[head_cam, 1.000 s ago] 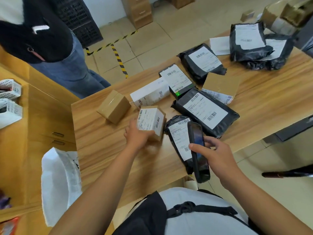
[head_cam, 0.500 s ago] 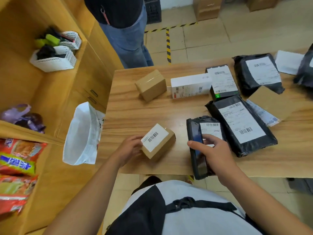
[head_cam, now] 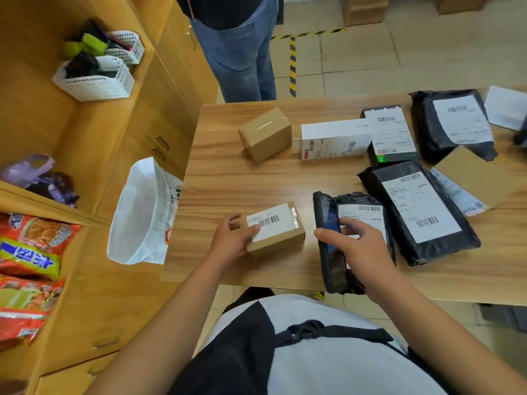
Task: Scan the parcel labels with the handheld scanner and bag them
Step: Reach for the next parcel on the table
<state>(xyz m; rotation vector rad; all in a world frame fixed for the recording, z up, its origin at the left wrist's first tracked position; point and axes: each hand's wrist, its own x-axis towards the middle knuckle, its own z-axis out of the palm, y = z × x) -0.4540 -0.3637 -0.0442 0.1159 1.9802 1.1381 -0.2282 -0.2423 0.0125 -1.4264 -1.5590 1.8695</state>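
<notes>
My left hand [head_cam: 232, 238] grips a small brown cardboard box [head_cam: 281, 238] with a white barcode label on top; the box rests on the wooden table [head_cam: 228, 181] near its front edge. My right hand [head_cam: 358, 246] holds the black handheld scanner [head_cam: 330, 246] upright just right of the box, its screen facing left. Under the scanner lies a small black poly parcel [head_cam: 363, 206] with a white label. A white bag [head_cam: 142, 212] hangs open off the table's left edge.
Further back on the table lie a plain brown box [head_cam: 266, 134], a white carton [head_cam: 335, 141], a labelled dark box [head_cam: 390, 135], two black poly mailers [head_cam: 419, 209] [head_cam: 453, 124] and loose papers. A person in jeans [head_cam: 239, 49] stands at the far edge. Wooden cabinets with white baskets [head_cam: 97, 81] stand left.
My left hand has brought the labelled box down from a tilted, lifted pose to rest flat on the table. The view has swung left. The scanner stays in my right hand.
</notes>
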